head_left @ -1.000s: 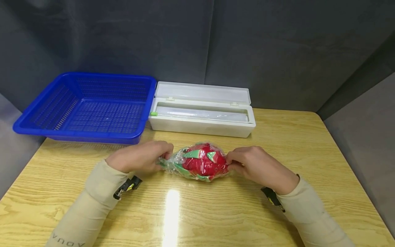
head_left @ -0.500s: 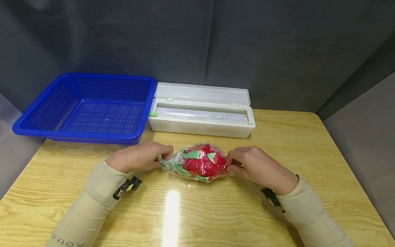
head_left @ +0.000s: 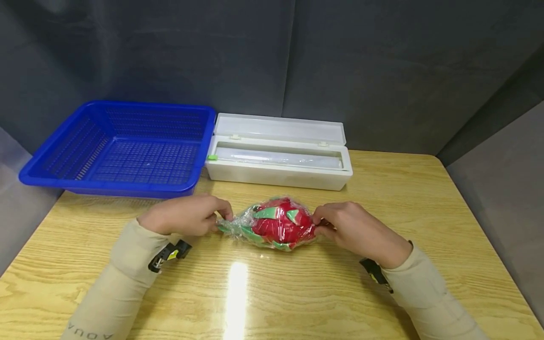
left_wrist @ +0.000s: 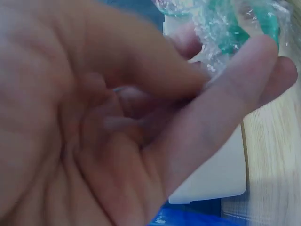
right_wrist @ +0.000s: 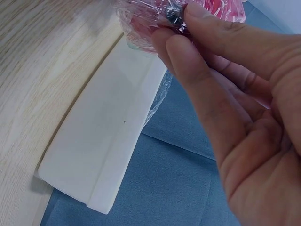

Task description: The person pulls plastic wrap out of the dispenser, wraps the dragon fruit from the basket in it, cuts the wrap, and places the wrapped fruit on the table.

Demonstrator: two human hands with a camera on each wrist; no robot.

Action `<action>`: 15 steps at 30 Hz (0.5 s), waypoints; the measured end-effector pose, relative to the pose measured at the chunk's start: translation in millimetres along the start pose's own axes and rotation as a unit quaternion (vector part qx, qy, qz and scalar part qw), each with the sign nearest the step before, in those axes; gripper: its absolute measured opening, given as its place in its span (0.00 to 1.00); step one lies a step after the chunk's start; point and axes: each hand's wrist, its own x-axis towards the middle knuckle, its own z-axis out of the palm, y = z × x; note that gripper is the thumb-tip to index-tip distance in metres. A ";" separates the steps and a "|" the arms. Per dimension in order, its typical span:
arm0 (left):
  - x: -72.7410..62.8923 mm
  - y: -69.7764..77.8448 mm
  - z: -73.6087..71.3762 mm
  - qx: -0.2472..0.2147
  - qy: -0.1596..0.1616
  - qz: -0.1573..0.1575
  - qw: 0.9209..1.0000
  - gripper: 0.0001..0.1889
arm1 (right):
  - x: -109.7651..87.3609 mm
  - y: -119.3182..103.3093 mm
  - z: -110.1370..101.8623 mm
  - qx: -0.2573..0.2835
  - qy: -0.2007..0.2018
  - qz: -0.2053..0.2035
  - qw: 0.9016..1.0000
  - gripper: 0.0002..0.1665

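Observation:
A red dragon fruit (head_left: 280, 222) with green scales lies on the table, wrapped in clear plastic wrap (head_left: 243, 221). At its left end, my left hand (head_left: 187, 215) pinches the gathered tail of the wrap between thumb and fingers; the left wrist view shows the crinkled film (left_wrist: 217, 42) at the fingertips. My right hand (head_left: 359, 231) pinches the wrap at the fruit's right end. In the right wrist view, thumb and fingers meet at a bunched, shiny bit of film (right_wrist: 174, 16) over a dark spot.
Behind the fruit stands a white wrap dispenser box (head_left: 278, 175), its lid raised and a roll of film (head_left: 276, 157) inside. A blue plastic basket (head_left: 127, 189) sits at the back left. Dark cloth (head_left: 361, 71) hangs behind the wooden table (head_left: 323, 302).
My left hand has shifted slightly to the left and its fingers have changed position on the wrap's tail. The right hand and the fruit look nearly still.

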 end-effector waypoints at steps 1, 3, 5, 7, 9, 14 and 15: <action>-0.2 -0.3 -0.4 0.003 0.001 0.001 1.000 0.14 | -0.1 0.0 0.2 0.000 0.000 0.001 1.000 0.09; -0.2 -1.1 -0.9 0.004 0.000 0.000 1.000 0.14 | -0.5 0.1 0.8 0.002 0.001 0.002 1.000 0.09; 0.2 -2.9 -0.7 0.004 0.001 0.003 1.000 0.11 | -1.2 0.1 1.5 0.004 0.002 0.001 1.000 0.09; 0.8 -5.1 -0.4 -0.002 0.002 0.004 1.000 0.10 | -1.7 0.0 2.0 0.005 0.003 0.000 1.000 0.10; 2.6 -7.5 0.8 -0.009 0.003 0.008 1.000 0.09 | -1.9 0.5 1.9 0.005 0.005 -0.001 1.000 0.10; 8.1 -10.3 7.6 -0.020 0.007 0.017 1.000 0.10 | -1.7 1.9 2.6 0.011 0.005 -0.007 1.000 0.10; 8.7 -10.2 9.4 -0.020 0.007 0.019 1.000 0.10 | -1.8 2.1 3.5 0.014 0.003 -0.007 1.000 0.09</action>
